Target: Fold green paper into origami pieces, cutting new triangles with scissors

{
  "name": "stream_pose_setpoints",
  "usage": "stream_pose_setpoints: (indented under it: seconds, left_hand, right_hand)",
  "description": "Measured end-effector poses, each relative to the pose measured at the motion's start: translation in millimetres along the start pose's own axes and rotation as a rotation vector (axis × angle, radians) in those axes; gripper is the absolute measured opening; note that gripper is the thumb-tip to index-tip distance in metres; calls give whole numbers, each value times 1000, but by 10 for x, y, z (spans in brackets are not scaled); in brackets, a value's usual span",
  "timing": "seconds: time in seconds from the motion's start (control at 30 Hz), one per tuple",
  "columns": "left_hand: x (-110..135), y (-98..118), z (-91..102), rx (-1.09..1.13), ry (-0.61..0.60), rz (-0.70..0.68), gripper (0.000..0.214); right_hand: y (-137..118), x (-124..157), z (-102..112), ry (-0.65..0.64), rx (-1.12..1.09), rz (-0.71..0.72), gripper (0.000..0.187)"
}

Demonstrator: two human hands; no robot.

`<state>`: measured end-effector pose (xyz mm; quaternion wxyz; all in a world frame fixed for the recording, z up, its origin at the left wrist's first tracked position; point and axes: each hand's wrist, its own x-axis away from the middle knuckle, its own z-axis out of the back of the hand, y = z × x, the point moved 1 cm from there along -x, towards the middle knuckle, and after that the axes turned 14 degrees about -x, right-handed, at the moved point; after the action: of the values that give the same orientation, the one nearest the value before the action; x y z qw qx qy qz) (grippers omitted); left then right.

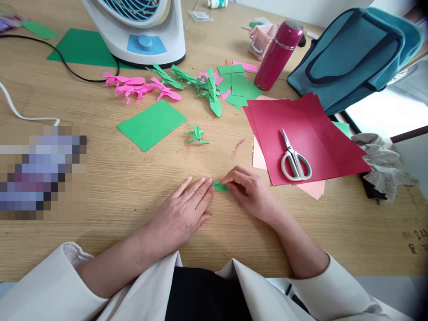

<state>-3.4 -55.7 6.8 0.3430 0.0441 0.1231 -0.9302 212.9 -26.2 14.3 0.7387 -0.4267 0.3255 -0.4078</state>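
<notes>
A small folded piece of green paper [220,186] lies flat on the wooden table between my hands. My left hand [190,201] rests palm down with its fingers stretched out, the fingertips at the paper's left end. At the other end, my right hand [249,191] pinches the paper's right edge between thumb and forefinger. Beyond them stands a small green folded paper frog [196,134]. A green paper rectangle [152,125] lies farther back to the left. The underside of my left hand is hidden.
White-handled scissors [294,161] lie on red paper sheets [334,147] at the right. Pink folded figures [133,85] and green folded figures [212,91] are grouped before a fan [150,44]. A magenta bottle [279,55] and a teal bag [354,58] stand at back right.
</notes>
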Motion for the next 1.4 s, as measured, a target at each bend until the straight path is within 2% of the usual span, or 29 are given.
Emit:
stream_pose_setpoints:
  seconds: [0.17,0.43,0.77,0.93,1.1,1.4]
  left_hand:
    - [-9,24,4,-12,13,3,44]
    - [-4,34,-32,-40,21,-8,47]
    - [-19,54,30,-56,-26,21,45]
    - [-21,87,24,-101,-6,32,44]
    - [-11,86,10,-114,14,47,45]
    - [-12,81,8,-103,18,39,44]
  right_hand:
    - [-15,54,40,-182,167,150,27]
    - [-39,83,41,-290,298,192,29]
    - [-21,103,64,-280,321,209,27]
    - [-43,151,137,-314,453,297,30]
    - [-75,152,79,-306,594,400,30]
    - [-94,142,23,-285,662,376,28]
